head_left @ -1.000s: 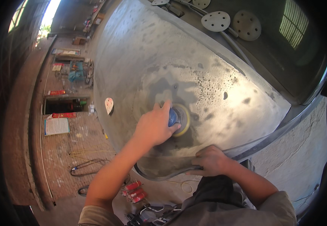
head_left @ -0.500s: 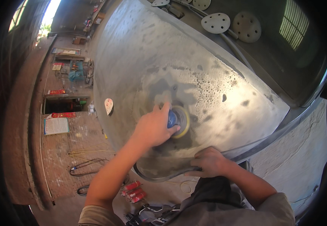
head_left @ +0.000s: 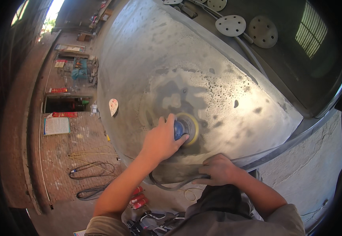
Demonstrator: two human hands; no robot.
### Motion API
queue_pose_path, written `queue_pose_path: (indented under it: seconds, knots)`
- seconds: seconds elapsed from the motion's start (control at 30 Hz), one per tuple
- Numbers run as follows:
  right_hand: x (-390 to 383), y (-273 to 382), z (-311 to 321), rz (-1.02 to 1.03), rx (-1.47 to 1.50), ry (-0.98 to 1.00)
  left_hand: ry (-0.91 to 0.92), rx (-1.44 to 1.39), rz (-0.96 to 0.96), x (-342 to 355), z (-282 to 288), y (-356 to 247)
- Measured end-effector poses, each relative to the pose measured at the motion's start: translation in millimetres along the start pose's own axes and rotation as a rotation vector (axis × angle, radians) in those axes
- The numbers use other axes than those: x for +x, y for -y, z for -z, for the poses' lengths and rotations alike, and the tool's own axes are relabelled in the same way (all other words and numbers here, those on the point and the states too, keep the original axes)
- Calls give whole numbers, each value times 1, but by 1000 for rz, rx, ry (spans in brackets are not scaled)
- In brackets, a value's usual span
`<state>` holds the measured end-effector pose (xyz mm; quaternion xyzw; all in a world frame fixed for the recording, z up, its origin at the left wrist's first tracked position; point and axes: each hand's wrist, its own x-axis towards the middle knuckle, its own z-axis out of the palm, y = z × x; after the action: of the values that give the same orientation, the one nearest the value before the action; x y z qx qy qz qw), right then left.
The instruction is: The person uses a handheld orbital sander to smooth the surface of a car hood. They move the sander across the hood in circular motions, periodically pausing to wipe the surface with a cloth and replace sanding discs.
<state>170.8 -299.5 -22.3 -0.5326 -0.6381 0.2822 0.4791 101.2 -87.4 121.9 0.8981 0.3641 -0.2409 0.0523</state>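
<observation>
My left hand point(head_left: 161, 137) is wrapped over the blue top of a round sander point(head_left: 180, 129), its thumb along the near side. The sander's yellow-rimmed pad rests on a bare grey car hood point(head_left: 131, 67), amid dark, patchy smears. Close to the hood's near edge, my right hand point(head_left: 220, 170) has curled fingers on the metal and its thumb lower down. A black hose point(head_left: 175, 188) loops along that edge and runs into the right hand's grip, partly hidden by the fingers. Where the hose meets the sander is hidden.
A pale perforated sanding disc point(head_left: 113, 107) lies on the hood's left side. More discs point(head_left: 230, 26) rest by the windshield point(head_left: 316, 70). Coiled cables point(head_left: 94, 170) lie left on the brick surface. Red canisters point(head_left: 139, 200) stand below the near edge, beside a metal frame point(head_left: 155, 218).
My left fingers have drawn in closer around the sander, which stays on nearly the same patch. The hose loop has shifted right at the hood's near edge. My right hand has hardly moved.
</observation>
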Motion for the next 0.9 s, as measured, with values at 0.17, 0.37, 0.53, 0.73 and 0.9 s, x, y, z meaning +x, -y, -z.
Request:
queue_pose_path:
  seconds: [0.17, 0.37, 0.53, 0.73, 0.9]
  knots:
    - [0, 3, 6, -80, -8, 173, -115, -100, 118, 4, -7, 41]
    - [3, 1, 0, -51, -25, 88, -279, -187, 207, 44, -4, 118]
    - [-22, 15, -2, -119, -73, 148, -281, -190, 178, 32, -18, 102]
    - [-137, 40, -3, -612, -192, 419, -218, -332, 89, 7, -10, 39]
    - [-165, 73, -8, -1032, -210, 124, -654, -123, -337, 28, -44, 55]
